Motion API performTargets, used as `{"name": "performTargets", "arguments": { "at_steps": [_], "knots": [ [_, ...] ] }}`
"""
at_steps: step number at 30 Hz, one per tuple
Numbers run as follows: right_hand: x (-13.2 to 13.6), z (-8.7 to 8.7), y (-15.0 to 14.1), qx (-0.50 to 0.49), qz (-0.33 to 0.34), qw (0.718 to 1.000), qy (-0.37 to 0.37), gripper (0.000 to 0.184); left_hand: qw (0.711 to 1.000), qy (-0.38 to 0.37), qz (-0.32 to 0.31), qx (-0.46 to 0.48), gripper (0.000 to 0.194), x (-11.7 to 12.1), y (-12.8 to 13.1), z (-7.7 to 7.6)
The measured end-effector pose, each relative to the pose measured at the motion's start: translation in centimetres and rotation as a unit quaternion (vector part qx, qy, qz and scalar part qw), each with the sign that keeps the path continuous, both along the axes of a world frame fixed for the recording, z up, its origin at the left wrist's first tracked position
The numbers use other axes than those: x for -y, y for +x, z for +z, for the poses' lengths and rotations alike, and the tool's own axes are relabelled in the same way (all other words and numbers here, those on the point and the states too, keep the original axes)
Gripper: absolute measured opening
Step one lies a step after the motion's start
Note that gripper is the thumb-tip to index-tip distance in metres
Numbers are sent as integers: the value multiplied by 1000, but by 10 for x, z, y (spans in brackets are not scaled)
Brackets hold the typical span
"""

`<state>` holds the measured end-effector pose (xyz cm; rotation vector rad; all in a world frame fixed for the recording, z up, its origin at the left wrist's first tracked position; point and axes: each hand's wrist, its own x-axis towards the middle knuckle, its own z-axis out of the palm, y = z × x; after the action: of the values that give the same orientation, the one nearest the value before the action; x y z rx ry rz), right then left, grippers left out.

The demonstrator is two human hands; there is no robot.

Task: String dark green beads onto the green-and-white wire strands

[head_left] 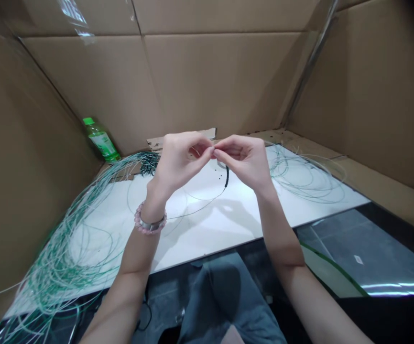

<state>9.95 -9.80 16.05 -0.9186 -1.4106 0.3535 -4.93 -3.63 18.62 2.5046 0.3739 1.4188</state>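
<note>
"Cardboard walls (228, 81), white board (207, 234): how's the grip?"

"Left hand (180, 160) and right hand (245, 160) pinch together on a beaded cord (225, 177) just above the white board. Keeping them close steadies it."

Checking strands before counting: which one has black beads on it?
The single thin strand below the hands, with black beads near the right hand; the pale green bundles at left and right are loose loops.

I'm seeing room along the front middle of the white board (207, 234); tangled green-and-white cords (67, 253) are blocking its left end, looser coils (307, 179) its right.
</note>
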Motion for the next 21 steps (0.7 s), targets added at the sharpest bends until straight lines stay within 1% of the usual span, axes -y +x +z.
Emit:
{"name": "performTargets", "arguments": {
  "at_steps": [5, 9, 13, 17, 21],
  "knots": [
    [0, -1, -1, 4, 5, 1000, 6, 4, 1000, 3, 1, -1, 12, -2, 0, -1],
    [0, -1, -1, 3, -5, 1000, 3, 2, 999, 29, -3, 14, 9, -5, 2, -3],
    [1, -3, 0, 19, -22, 999, -13, 4, 999, 36, -5, 25, 8, -6, 2, -4],
    [3, -4, 1, 37, -36, 998, -29, 5, 998, 49, 13, 42, 8, -7, 0, -3],
    [5, -7, 5, 49, -34, 997, -49, 7, 998, 43, 20, 44, 9, -8, -2, -1]
  ]
}}
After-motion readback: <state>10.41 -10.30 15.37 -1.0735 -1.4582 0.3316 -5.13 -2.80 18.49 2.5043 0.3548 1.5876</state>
